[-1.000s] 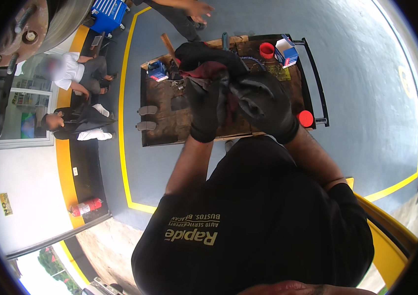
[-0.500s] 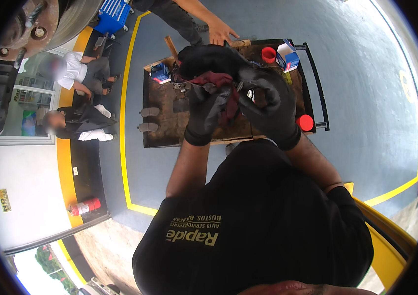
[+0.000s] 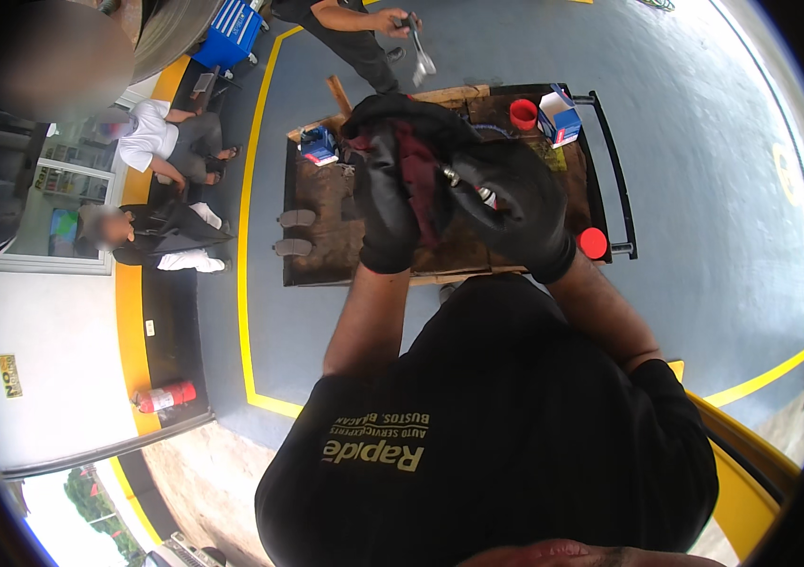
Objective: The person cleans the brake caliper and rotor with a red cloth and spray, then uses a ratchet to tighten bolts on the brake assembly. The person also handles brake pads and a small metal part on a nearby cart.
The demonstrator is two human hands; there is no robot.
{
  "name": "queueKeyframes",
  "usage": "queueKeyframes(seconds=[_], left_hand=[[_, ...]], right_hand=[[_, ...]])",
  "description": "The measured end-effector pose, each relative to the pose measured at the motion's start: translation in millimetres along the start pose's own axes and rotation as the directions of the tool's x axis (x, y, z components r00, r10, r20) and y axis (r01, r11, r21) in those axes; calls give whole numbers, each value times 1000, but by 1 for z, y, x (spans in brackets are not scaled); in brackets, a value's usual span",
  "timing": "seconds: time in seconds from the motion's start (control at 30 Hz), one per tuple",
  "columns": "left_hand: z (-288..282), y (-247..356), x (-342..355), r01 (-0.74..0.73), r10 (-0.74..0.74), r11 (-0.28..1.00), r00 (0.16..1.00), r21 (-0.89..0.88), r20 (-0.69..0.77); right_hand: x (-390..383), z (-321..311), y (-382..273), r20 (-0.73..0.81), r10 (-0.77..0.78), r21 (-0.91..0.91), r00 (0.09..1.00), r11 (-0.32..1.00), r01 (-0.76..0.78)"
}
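Both of my hands wear black gloves and are raised close together over a wooden-topped cart. In my left hand is a maroon cloth, bunched and hanging down between the two hands. My right hand has its fingers curled round a slim silvery metal part, whose exact kind I cannot make out. One end of it pokes out toward the cloth, and a bright ringed section shows between the fingers. Just beyond my hands is a dark bundle, partly hidden by them.
Brake pads lie at the cart's left. Blue-and-white boxes, a red cup and a red lid are on the right. A co-worker's hand holds a metal tool beyond the cart. A wheel hub is upper left.
The co-worker's hand has lifted off the cart's far edge and now holds a metal tool. My left hand has turned upright with the cloth; more of the metal part shows in my right.
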State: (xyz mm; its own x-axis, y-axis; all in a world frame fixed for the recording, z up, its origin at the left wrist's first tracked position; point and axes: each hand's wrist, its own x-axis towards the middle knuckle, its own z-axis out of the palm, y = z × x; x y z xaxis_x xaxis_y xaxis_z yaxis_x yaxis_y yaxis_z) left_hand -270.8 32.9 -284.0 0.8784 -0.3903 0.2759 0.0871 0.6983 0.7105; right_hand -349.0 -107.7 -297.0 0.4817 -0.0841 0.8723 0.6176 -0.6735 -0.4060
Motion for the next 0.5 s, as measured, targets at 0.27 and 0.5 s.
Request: queueKeyframes(seconds=[0.27, 0.5], left_hand=[[5, 22, -6, 127, -123, 946, 992, -299, 31], [-2, 10, -13, -155, 64, 690, 986, 707, 154]], right_hand=[[3, -5, -2, -117, 130, 28, 985, 991, -128], [0, -9, -3, -24, 11, -2, 1000, 1000, -11]])
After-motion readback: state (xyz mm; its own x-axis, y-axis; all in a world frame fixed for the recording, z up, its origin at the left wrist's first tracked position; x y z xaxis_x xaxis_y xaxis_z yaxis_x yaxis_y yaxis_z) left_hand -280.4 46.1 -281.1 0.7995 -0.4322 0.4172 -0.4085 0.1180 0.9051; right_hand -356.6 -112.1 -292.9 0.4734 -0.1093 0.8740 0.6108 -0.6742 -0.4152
